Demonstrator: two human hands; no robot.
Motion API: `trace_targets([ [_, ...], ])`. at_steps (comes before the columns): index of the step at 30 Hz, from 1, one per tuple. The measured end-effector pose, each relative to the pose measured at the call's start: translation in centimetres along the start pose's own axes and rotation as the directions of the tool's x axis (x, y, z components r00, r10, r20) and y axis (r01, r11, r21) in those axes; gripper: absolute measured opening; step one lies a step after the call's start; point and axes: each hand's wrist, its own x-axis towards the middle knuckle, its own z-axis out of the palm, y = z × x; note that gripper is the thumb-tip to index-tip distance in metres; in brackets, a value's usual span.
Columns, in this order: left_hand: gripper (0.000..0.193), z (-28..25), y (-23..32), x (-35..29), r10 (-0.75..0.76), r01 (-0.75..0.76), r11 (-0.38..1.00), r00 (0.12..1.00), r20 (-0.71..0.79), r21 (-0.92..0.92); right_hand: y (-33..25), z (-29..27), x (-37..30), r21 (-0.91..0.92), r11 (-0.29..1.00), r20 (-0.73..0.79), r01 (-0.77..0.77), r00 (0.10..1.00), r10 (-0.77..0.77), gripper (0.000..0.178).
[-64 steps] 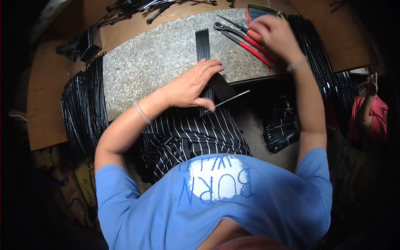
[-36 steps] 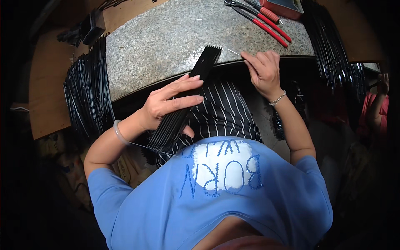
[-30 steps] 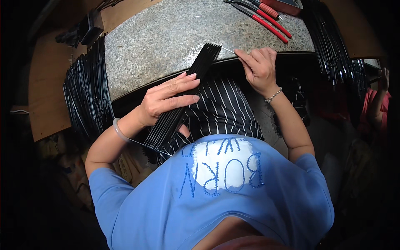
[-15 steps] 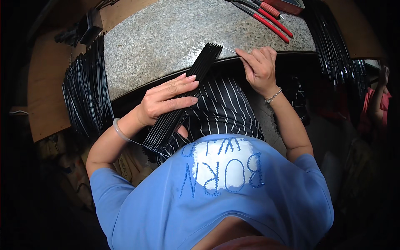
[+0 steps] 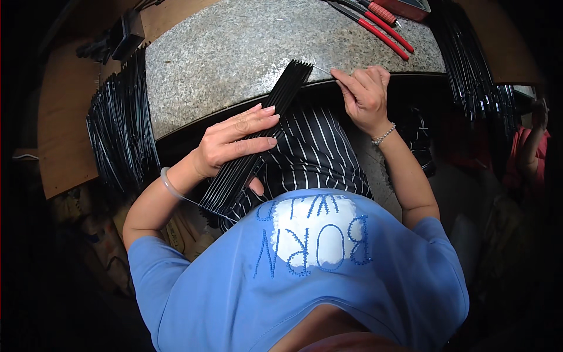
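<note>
A bundle of narrow black slats (image 5: 288, 87), pressed together like a closed folding fan, lies slanted from my lap up to the table edge. My left hand (image 5: 239, 138) is wrapped round its middle, fingers over the top and the thumb partly showing beneath. At the far tips, my right hand (image 5: 365, 100) pinches a thin pale wire-like strand (image 5: 321, 70) between thumb and forefinger. The strand reaches the slat ends; whether it passes through them is too small to tell. Another thin pale line (image 5: 217, 211) crosses the bundle's near end.
The speckled stone tabletop (image 5: 205, 64) curves in front of me. Red-handled pliers (image 5: 384, 36), a red-gripped tool (image 5: 381, 13) and a red box (image 5: 409, 8) sit at its far right. Black strips hang in bunches at left (image 5: 120, 126) and right (image 5: 469, 70). Another person's arm (image 5: 532, 141) shows far right.
Hardly anything differs: both hands keep their grips and the slats stay in place. The whole view has shifted very slightly.
</note>
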Motion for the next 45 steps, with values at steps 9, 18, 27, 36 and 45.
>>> trace_targets([
  [9, 0.065, 0.5, -0.1, -0.3, 0.037, -0.038, 0.997, 0.999, -0.010, -0.063, -0.3, 0.0, -0.1, 0.002, 1.000, 0.021, 0.004, 1.000, -0.004, 0.027],
  [18, 0.064, 0.5, 0.2, -0.3, 0.059, -0.056, 0.997, 0.996, 0.063, -0.049, -0.7, 0.8, -0.4, -0.023, 1.000, 0.018, 0.003, 1.000, -0.003, 0.031],
  [27, 0.061, 0.6, 0.3, -0.2, 0.060, -0.057, 0.998, 0.994, 0.091, -0.040, -0.7, 0.9, -0.1, -0.009, 1.000, 0.055, 0.009, 0.998, -0.009, 0.029],
  [36, 0.061, 0.7, 0.5, -0.3, 0.023, -0.022, 1.000, 0.998, 0.064, -0.013, -1.5, 1.3, 0.3, -0.085, 0.996, 0.096, -0.001, 0.995, 0.009, 0.028],
  [45, 0.062, 0.6, 0.6, -0.5, 0.008, -0.010, 1.000, 0.998, 0.055, 0.027, -0.2, 0.1, 0.0, -0.010, 1.000, 0.179, 0.021, 0.984, -0.019, 0.029],
])
